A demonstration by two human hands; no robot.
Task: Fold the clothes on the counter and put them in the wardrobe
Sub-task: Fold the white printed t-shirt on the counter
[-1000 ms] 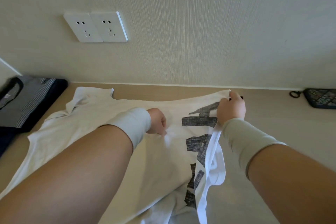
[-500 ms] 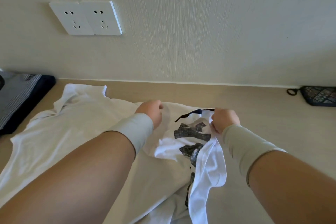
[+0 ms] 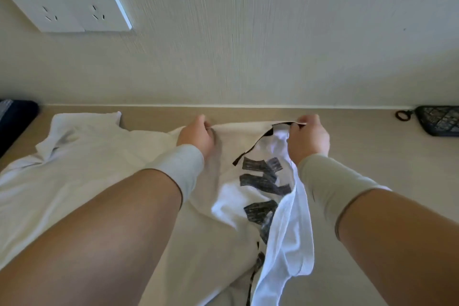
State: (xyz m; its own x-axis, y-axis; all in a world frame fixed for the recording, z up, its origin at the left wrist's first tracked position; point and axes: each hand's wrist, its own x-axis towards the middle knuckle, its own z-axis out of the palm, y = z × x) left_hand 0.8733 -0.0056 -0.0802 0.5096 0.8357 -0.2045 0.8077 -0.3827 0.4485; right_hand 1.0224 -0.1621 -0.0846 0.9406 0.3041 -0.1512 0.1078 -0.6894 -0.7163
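— Both hands, left hand [image 3: 196, 135] and right hand [image 3: 308, 138], pinch the white shirt's [image 3: 74, 181] far edge on the counter [image 3: 360, 146].
— Done?
— No: 1 fold underway; wardrobe unseen.

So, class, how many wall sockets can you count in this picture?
2: a left socket and a right socket, side by side on the wall, upper left. The left one is partly cut off by the frame edge.
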